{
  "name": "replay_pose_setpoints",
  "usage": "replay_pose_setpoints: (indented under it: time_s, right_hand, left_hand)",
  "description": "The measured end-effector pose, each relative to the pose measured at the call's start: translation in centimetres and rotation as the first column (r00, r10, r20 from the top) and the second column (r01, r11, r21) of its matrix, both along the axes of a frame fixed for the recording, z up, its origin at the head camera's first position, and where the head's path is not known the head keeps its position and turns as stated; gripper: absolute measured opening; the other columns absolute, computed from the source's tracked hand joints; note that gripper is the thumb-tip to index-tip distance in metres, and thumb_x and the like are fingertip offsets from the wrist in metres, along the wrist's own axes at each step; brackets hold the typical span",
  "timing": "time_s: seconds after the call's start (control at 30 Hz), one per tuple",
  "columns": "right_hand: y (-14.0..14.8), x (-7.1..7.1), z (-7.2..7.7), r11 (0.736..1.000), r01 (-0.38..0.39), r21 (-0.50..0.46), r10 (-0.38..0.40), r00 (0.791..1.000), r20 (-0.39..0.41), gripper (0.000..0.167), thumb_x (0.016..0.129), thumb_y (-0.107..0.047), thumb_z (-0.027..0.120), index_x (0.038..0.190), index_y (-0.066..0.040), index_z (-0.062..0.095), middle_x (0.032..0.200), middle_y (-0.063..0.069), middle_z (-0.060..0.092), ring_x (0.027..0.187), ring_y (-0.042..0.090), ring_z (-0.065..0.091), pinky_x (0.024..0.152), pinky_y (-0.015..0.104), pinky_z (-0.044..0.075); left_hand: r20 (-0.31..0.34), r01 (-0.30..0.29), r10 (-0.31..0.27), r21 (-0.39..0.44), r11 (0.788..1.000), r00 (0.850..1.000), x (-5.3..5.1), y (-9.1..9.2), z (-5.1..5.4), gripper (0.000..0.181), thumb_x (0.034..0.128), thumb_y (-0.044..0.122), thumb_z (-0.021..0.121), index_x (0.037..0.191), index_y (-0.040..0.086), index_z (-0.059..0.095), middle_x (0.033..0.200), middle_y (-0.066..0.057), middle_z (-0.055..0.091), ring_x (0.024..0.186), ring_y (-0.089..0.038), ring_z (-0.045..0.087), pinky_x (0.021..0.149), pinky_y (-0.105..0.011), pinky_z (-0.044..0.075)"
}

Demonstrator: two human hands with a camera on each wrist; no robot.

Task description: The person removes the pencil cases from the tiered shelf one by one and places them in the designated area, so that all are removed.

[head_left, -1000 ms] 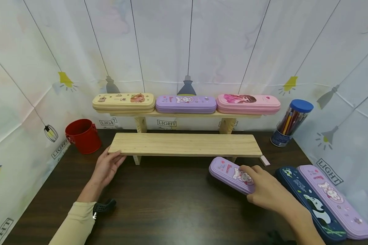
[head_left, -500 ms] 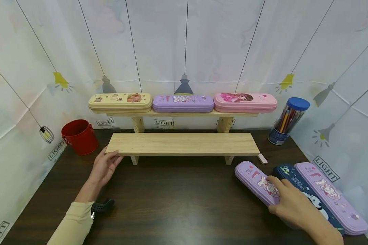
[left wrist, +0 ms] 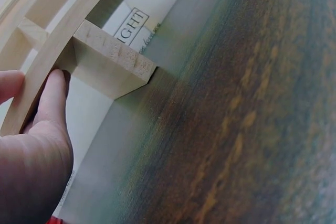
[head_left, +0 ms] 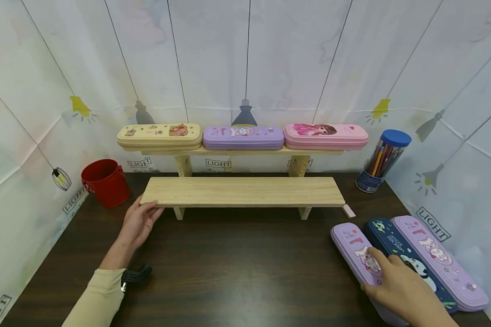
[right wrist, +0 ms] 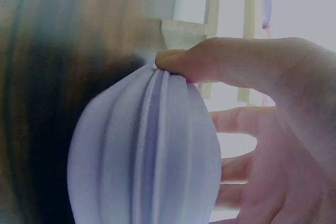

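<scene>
My left hand pinches the front left corner of the lower board of a two-tier wooden shelf. The left wrist view has the thumb on one side of the board and a finger beneath it. At the right, my right hand grips a purple pencil case with a cartoon print. Its thumb presses the zippered edge in the right wrist view, the fingers being on the far side of the case. Beside it lie a navy panda pencil case and another purple pencil case.
On the upper tier sit a yellow pencil case, a purple one and a pink one. A red bucket stands left of the shelf, a blue-lidded jar of pencils right. A small pale block lies by the shelf's right end.
My right hand has carried the purple pencil case rightward and nearer, from in front of the shelf to beside the navy one. The left hand keeps its hold on the shelf.
</scene>
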State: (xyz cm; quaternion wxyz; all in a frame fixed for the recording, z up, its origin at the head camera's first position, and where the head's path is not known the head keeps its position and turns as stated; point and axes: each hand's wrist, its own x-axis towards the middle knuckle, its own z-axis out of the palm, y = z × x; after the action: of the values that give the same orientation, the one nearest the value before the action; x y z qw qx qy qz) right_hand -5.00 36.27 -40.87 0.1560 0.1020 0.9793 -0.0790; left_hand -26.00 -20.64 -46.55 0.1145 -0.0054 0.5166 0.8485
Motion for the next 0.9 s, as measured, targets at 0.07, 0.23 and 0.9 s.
replay_pose_setpoints:
  time_s: [0.07, 0.23, 0.9]
  right_hand:
    - [0.1, 0.0, -0.3, 1.000, 0.008, 0.004, -0.008, 1.000, 0.021, 0.104, 0.070, -0.064, 0.077, 0.144, -0.002, 0.041, 0.106, 0.028, 0.057, 0.077, 0.025, 0.056, 0.063, 0.058, 0.058]
    - [0.1, 0.0, -0.7, 1.000, 0.013, 0.006, -0.013, 0.999, 0.033, 0.106, 0.069, -0.069, 0.076, 0.144, -0.002, 0.042, 0.105, 0.026, 0.058, 0.076, 0.025, 0.054, 0.063, 0.059, 0.057]
    - [-0.8, -2.8, 3.2, 0.988, -0.135, 0.070, 0.148, 0.965, -0.216, 0.089, 0.076, -0.062, 0.075, 0.142, -0.008, 0.050, 0.130, 0.033, 0.054, 0.110, 0.054, 0.057, 0.073, 0.069, 0.052]
  left_hand:
    - [0.002, -0.001, 0.001, 0.006, 1.000, 1.000, 0.0, 0.0, 0.1, 0.075, 0.1039, 0.013, 0.051, 0.161, 0.021, 0.003, 0.167, -0.015, 0.009, 0.127, -0.008, 0.055, 0.108, -0.025, 0.043]
    - [-0.010, 0.000, 0.000, 0.013, 1.000, 1.000, 0.1, 0.1, 0.3, 0.075, 0.1041, 0.012, 0.050, 0.161, 0.019, 0.002, 0.166, -0.016, 0.010, 0.119, -0.004, 0.060, 0.107, -0.024, 0.045]
    - [-0.040, -0.001, 0.001, 0.022, 1.000, 0.999, -0.1, -0.1, -0.2, 0.074, 0.1043, 0.010, 0.049, 0.161, 0.017, 0.002, 0.165, -0.018, 0.010, 0.117, -0.004, 0.062, 0.104, -0.022, 0.049]
